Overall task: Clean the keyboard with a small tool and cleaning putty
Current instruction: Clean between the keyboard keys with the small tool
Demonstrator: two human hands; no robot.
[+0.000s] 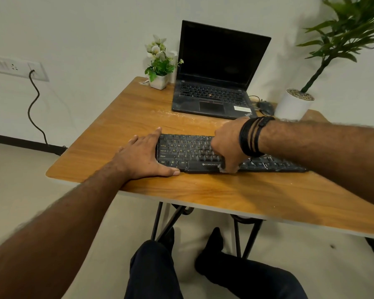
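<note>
**Keyboard braced, cleaning in progress over the middle keys**

The black keyboard point(203, 155) lies flat across the middle of the wooden table point(138, 108), close to its near edge. The left hand point(146, 155) rests flat against the keyboard's left end, fingers straight and thumb along the near edge, steadying it. The right hand point(228, 145) hangs fingers-down over the keys right of centre; something pale shows beneath the fingertips at the near edge, probably the putty, but whether the fingers are clamped on it or on a tool cannot be told.

As a judgement, the work is partway: pale specks show on the right-hand keys, while the left half looks darker and cleaner. Pale dust also lies on the tabletop beyond the keyboard.

Room is tight on the far side, where a laptop point(214, 83) sits behind the keyboard with a mouse point(266, 107) and a white potted plant point(293, 105) to its right. A small flower pot point(159, 80) stands at the far left. The table's near edge lies just beside the keyboard, so sideways strokes are safest.
</note>
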